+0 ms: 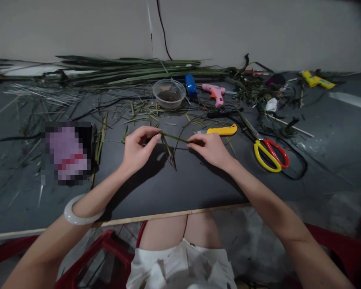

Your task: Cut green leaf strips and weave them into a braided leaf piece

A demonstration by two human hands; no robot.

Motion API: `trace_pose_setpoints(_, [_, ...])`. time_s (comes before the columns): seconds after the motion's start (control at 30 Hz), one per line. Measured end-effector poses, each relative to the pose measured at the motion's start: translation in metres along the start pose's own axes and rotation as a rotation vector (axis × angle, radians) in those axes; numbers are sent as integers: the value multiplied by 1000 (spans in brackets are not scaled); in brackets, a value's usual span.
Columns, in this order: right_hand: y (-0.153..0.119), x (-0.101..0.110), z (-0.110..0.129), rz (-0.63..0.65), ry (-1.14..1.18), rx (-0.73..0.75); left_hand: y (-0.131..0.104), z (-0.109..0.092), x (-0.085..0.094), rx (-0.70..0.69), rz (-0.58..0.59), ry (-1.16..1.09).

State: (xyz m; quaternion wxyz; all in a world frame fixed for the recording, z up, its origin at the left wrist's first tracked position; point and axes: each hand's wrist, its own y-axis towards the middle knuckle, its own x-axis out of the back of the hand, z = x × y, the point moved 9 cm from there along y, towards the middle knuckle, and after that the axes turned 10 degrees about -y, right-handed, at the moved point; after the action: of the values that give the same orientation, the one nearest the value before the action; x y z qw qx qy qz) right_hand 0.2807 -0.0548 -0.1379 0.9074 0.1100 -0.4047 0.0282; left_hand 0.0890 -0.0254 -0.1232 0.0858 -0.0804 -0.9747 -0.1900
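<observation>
Dim, greyish indoor light, apparently from overhead, falls on a dark table [180, 192] and a dull, pale wall [78, 28]. Soft-edged shadows lie on the table below the left hand [140, 150] and right hand [209, 150], both fairly sharp. Pale glare streaks the table's right side; shiny strands [48, 94] glint at left. Coarse pixels mask a purple object [69, 154]. Detail smears towards the sides, and the top right corner darkens to black.
</observation>
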Motion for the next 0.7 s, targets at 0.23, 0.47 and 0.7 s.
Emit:
trace_pose_setpoints(0.23, [23,-3,13,-72,-96,178,1,0,10,6,-94,-30])
trace_pose_setpoints(0.47, [22,-39,17,27,-65,249,1,1,11,-8,-110,-51])
trace_pose_setpoints(0.7, [17,-36,13,-39,48,121,4,1,15,3,-151,-49])
